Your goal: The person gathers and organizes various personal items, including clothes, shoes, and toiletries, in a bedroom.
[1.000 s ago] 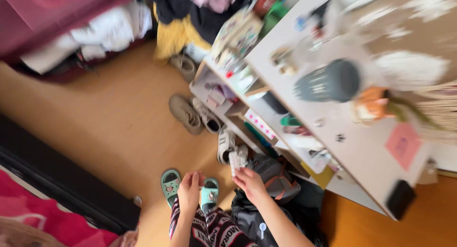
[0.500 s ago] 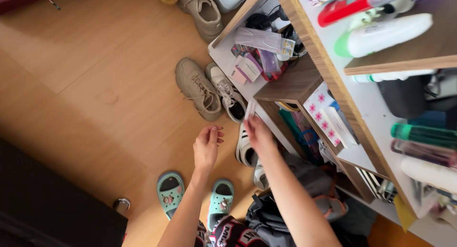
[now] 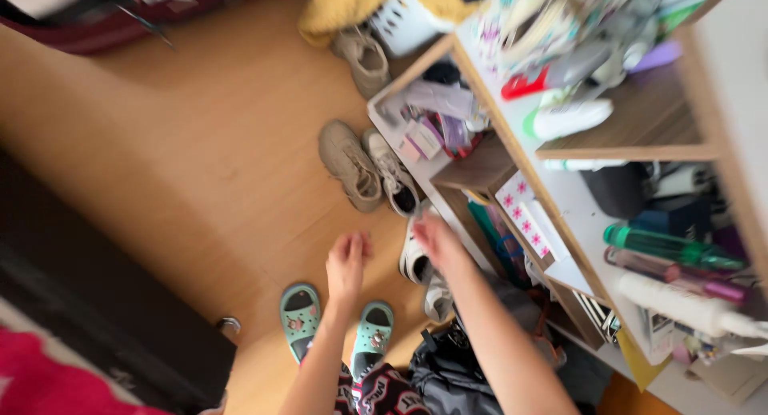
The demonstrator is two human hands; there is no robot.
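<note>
The fingers of the right hand [image 3: 436, 241] blur together near the lower edge of the open shelf unit [image 3: 512, 183]; whether they are pinching anything cannot be told, and no held thing can be made out. They hover just above a white sneaker with dark stripes [image 3: 414, 259] that lies on the floor right against the unit. The left hand [image 3: 346, 265] hangs a little apart from it, its fingers loosely curled and grasping nothing, over bare wooden floor [image 3: 200, 159].

Below both hands, a pair of mint-green sandals [image 3: 336, 323] stands on the floor, beside a dark backpack [image 3: 452, 371] slumped against the base of the unit. Further up the floor lie a beige sneaker [image 3: 350, 163] and a white sneaker with laces [image 3: 392, 179], touching side by side; another beige shoe [image 3: 364, 59] sits beyond them, near a white basket [image 3: 404, 23] under a yellow cloth [image 3: 352, 3].

The shelf unit is white with wooden edges. Its low compartment holds small boxes and packets [image 3: 436, 127]; a white box with pink flowers [image 3: 524, 215] stands in the next one. On the higher shelf lie a green bottle [image 3: 668, 245], a pinkish tube [image 3: 672, 275] and a white tube [image 3: 680, 307], close together.

At the left, a dark piece of furniture [image 3: 96, 303] edges the floor, with red fabric [image 3: 48, 375] at the bottom corner.
</note>
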